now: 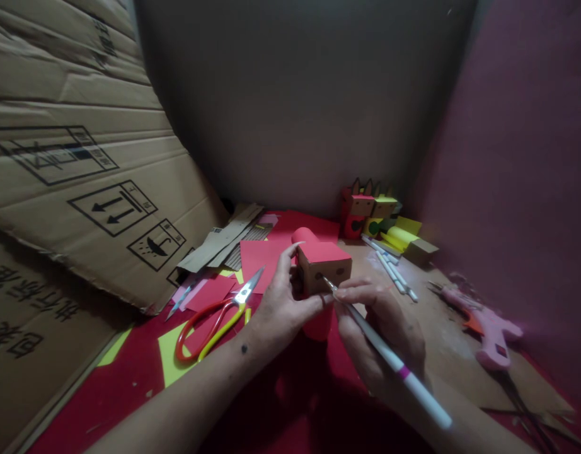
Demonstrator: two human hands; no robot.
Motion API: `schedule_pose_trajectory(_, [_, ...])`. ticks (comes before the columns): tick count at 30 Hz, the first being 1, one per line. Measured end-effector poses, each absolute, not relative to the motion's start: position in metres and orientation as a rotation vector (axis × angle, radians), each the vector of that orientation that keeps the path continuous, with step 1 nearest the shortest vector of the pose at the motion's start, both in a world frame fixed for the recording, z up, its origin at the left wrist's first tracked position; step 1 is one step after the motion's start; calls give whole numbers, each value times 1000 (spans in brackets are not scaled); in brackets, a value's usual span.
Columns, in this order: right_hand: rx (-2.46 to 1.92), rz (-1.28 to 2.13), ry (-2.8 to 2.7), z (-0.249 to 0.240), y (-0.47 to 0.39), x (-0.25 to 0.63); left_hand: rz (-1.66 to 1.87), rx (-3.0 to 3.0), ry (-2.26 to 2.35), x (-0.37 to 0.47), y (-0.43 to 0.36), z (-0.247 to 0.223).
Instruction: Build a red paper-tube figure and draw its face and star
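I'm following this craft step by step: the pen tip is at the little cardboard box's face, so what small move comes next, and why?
Probably a short, light pen stroke on the box face. The right hand holds the white pen with its tip touching the brown front of the cardboard box, beside small dark marks already there, while the left hand steadies the box from its side.

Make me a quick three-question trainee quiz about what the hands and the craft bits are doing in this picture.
1. True or false: the right hand holds a white pen with its tip on the cardboard box.
2. Which hand steadies the box?
3. What lies left of the left hand: A) pink glue gun, B) orange-handled scissors, C) white sticks?

Key: 1 true; 2 left; 3 B.
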State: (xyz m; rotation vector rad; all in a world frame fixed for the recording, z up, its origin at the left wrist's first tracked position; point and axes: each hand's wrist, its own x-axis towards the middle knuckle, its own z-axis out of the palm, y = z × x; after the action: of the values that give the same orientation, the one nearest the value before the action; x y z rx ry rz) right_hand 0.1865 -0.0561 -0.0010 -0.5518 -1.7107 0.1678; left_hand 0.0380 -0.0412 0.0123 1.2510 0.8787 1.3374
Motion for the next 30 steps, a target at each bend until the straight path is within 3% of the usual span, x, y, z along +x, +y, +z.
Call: schedule_pose_trajectory(30, [-505, 159, -1720, -2, -55, 187, 1314, 1268, 889, 37, -40, 10])
